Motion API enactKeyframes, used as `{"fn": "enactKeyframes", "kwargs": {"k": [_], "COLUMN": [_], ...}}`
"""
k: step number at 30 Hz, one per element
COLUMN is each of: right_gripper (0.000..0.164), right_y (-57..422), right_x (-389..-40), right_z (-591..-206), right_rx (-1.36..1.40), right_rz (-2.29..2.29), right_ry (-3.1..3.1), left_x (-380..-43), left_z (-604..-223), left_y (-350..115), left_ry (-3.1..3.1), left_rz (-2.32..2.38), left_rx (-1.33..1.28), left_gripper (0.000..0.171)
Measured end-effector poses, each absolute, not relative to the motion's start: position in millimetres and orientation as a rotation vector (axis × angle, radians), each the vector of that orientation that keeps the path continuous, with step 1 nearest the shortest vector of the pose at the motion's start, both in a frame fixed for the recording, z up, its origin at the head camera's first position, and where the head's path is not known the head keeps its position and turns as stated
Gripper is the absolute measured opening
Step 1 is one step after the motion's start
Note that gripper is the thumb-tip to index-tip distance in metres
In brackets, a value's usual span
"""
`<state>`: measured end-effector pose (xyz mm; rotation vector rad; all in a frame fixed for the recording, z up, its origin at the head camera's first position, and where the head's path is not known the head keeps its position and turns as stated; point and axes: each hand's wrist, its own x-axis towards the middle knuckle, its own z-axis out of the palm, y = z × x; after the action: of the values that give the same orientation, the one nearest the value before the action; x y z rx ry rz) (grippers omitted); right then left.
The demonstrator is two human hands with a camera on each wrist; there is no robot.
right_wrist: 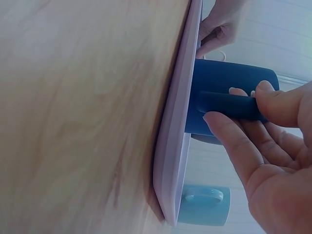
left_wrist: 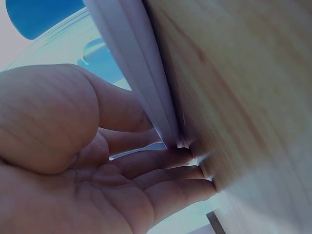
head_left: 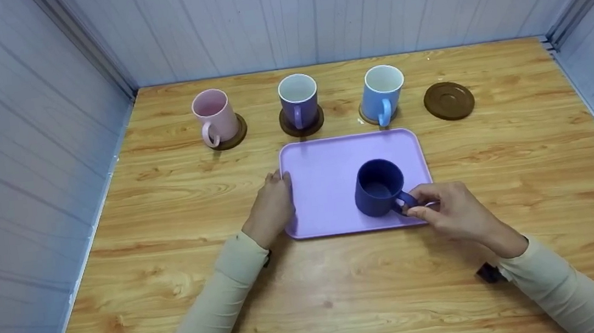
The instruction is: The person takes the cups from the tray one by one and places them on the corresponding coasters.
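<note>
A dark blue mug (head_left: 379, 188) stands upright on the right part of a lilac tray (head_left: 321, 186). My right hand (head_left: 454, 213) pinches its handle (right_wrist: 229, 105) between thumb and fingers, as the right wrist view shows from the side. At the tray's left edge is my left hand (head_left: 273, 209), holding the rim. In the left wrist view its thumb lies at the tray's side (left_wrist: 141, 73), while the other fingers (left_wrist: 180, 192) reach down by the rim to the tabletop.
Behind the tray stand a pink mug (head_left: 214, 114), a purple mug (head_left: 299, 100) and a light blue mug (head_left: 383, 91), each on a round brown coaster. A bare brown coaster (head_left: 449, 101) lies to their right. Pale panels (head_left: 314, 15) enclose the wooden table (head_left: 181, 217).
</note>
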<state>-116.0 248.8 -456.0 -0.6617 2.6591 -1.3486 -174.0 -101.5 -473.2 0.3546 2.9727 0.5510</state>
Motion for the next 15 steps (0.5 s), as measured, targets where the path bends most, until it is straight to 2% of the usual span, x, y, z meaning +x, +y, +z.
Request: {"fn": "enactKeyframes", "kwargs": {"k": [15], "right_gripper": [0.01], "right_y": [249.7], "right_x": [-113.4], "right_z": [-443.0], "right_rx": [-0.621], "right_rz": [-1.361], "right_ry": [2.717], "left_x": [-174.3], "left_z": [-474.5], "left_y": [-101.7], "left_ry": [2.982], "left_rz": [0.558], "left_rx": [0.37], "left_gripper": [0.048]}}
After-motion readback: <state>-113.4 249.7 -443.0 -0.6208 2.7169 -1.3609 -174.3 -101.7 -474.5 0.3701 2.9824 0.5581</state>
